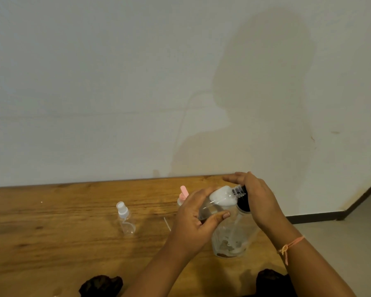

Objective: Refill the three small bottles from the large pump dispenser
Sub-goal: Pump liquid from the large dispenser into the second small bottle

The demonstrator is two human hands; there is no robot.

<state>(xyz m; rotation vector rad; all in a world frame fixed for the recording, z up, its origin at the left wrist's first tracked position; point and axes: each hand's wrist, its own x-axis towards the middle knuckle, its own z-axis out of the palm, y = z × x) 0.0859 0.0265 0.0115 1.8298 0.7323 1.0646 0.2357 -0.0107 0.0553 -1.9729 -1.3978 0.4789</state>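
The large clear pump dispenser [231, 234] stands on the wooden table [51, 232], nearly drained, with a black pump head [243, 203]. My right hand [257, 196] lies over that pump head, fingers stretched out to the left. My left hand [193, 219] grips a small clear bottle [220, 199], tilted, with its uncapped threaded neck at the pump head and white liquid inside. A second small bottle with a white spray cap [124, 219] stands to the left. A pink-capped bottle [183, 195] is partly hidden behind my left hand.
A thin white tube [167, 224] lies on the table beside my left hand. Two dark lumps [101, 285] [272, 281] sit at the near edge. The table's far edge meets a pale wall [137, 93]. To the right the table ends and floor [341, 239] shows.
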